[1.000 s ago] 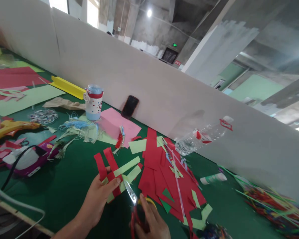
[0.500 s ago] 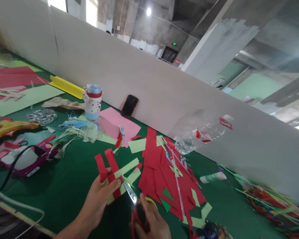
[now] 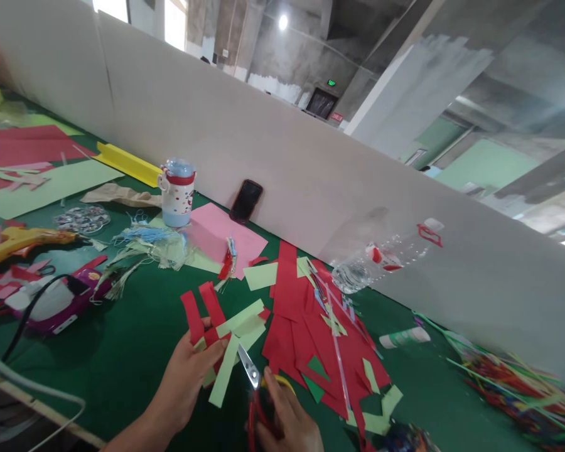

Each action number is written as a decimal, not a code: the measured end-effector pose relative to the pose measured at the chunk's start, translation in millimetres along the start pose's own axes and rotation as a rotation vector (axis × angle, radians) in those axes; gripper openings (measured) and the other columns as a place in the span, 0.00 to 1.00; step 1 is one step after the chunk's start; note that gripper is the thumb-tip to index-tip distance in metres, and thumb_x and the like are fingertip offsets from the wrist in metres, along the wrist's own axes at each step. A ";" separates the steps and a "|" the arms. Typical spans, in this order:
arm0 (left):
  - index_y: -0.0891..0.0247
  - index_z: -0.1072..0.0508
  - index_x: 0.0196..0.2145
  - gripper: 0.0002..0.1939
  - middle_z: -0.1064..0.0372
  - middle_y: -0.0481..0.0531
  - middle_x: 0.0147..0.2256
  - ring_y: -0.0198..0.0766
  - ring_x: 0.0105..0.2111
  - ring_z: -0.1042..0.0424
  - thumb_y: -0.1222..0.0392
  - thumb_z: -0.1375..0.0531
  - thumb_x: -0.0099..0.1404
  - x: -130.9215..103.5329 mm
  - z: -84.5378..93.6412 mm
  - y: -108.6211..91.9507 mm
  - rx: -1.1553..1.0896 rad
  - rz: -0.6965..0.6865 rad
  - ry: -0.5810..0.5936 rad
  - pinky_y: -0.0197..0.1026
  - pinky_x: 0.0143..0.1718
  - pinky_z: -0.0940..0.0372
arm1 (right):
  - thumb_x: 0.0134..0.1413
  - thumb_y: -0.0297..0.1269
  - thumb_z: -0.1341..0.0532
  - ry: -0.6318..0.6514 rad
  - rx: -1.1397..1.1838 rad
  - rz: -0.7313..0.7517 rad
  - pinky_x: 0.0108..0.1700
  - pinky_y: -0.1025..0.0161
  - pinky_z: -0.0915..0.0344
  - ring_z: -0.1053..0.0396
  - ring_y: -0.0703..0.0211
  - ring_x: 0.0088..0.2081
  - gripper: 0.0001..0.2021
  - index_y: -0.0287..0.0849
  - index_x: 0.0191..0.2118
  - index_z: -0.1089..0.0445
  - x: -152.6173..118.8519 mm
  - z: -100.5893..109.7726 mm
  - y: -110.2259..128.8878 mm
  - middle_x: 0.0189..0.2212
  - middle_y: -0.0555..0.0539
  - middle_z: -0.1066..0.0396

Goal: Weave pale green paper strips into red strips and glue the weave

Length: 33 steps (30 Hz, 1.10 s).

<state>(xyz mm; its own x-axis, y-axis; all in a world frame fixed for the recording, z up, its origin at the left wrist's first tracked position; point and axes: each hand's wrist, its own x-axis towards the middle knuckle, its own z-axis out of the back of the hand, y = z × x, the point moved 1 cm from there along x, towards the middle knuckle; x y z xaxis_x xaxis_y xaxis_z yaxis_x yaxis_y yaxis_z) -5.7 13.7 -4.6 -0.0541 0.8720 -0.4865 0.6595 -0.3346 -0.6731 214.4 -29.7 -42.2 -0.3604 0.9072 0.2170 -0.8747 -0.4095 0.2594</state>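
Observation:
My left hand (image 3: 188, 370) pinches a woven piece of red and light green paper strips (image 3: 211, 314) between thumb and fingers. One light green strip (image 3: 223, 376) slants down across the front of the weave, past my thumb. Wrapped round the handles of a pair of scissors (image 3: 250, 369) is my right hand (image 3: 289, 411). The silver blades look closed and point up and left, with their tip beside the slanting strip. The handles are red and yellow, partly hidden by my fingers.
Red paper sheets and scraps (image 3: 301, 339) lie right of my hands. Behind them are a clear plastic bottle (image 3: 371, 263), a phone (image 3: 246, 201) leaning on the partition and a cup (image 3: 177, 194). A purple and white device (image 3: 56, 301) with a cord and a yellow glue gun (image 3: 23, 242) lie left.
A light green strip now hangs down across the weave, where the blade tip was before. The scissors' tip has moved slightly right and down, away from the weave.

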 end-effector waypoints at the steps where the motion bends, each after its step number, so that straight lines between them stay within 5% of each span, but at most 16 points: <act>1: 0.62 0.29 0.44 0.27 0.19 0.56 0.33 0.51 0.31 0.20 0.52 0.26 0.48 0.1 -0.1 -0.1 0.009 0.000 -0.002 0.44 0.27 0.28 | 0.48 0.28 0.40 0.003 0.000 -0.003 0.40 0.64 0.22 0.22 0.50 0.45 0.40 0.54 0.69 0.46 0.3 0.0 1.1 0.51 0.48 0.25; 9: 0.62 0.27 0.44 0.30 0.19 0.53 0.34 0.46 0.34 0.20 0.53 0.24 0.45 14.8 8.9 -20.2 0.079 -0.174 -0.091 0.42 0.36 0.26 | 0.50 0.30 0.39 -0.077 -0.095 -0.121 0.44 0.62 0.23 0.25 0.48 0.51 0.36 0.51 0.67 0.41 -0.9 -0.1 -12.9 0.53 0.47 0.27; 14: 0.60 0.27 0.44 0.28 0.19 0.49 0.34 0.43 0.37 0.20 0.55 0.24 0.46 21.8 18.0 -32.3 0.074 -0.280 -0.144 0.36 0.37 0.27 | 0.49 0.28 0.42 -0.015 -0.117 -0.133 0.50 0.57 0.27 0.27 0.49 0.52 0.35 0.51 0.65 0.39 -6.4 3.9 -37.1 0.51 0.46 0.26; 18: 0.59 0.28 0.44 0.27 0.19 0.48 0.33 0.44 0.35 0.19 0.58 0.24 0.47 21.9 19.2 -34.0 0.010 -0.218 -0.147 0.36 0.31 0.26 | 0.50 0.28 0.42 0.044 -0.101 -0.165 0.51 0.55 0.28 0.27 0.47 0.51 0.32 0.46 0.64 0.37 -6.8 10.2 -42.3 0.48 0.42 0.25; 25: 0.61 0.26 0.42 0.20 0.19 0.50 0.35 0.39 0.32 0.19 0.70 0.28 0.51 21.4 16.5 -27.0 0.015 -0.087 -0.161 0.35 0.32 0.24 | 0.46 0.25 0.42 0.229 -0.006 -0.185 0.57 0.53 0.32 0.30 0.46 0.55 0.32 0.46 0.60 0.32 6.1 47.3 -15.5 0.54 0.43 0.27; 33: 0.58 0.26 0.43 0.25 0.19 0.47 0.32 0.40 0.34 0.19 0.63 0.25 0.48 12.9 10.9 -14.5 0.045 -0.077 -0.124 0.34 0.32 0.25 | 0.41 0.20 0.43 0.234 0.000 -0.236 0.56 0.52 0.32 0.28 0.46 0.53 0.35 0.45 0.59 0.31 7.1 53.3 -10.6 0.53 0.42 0.27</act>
<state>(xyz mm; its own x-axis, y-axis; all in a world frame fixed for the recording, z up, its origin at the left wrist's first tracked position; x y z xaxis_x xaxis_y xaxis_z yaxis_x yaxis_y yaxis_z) -24.2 26.0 -7.2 -0.1969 0.8457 -0.4960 0.6159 -0.2869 -0.7338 238.4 -24.1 6.8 -0.2127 0.9745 -0.0708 -0.9428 -0.1856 0.2770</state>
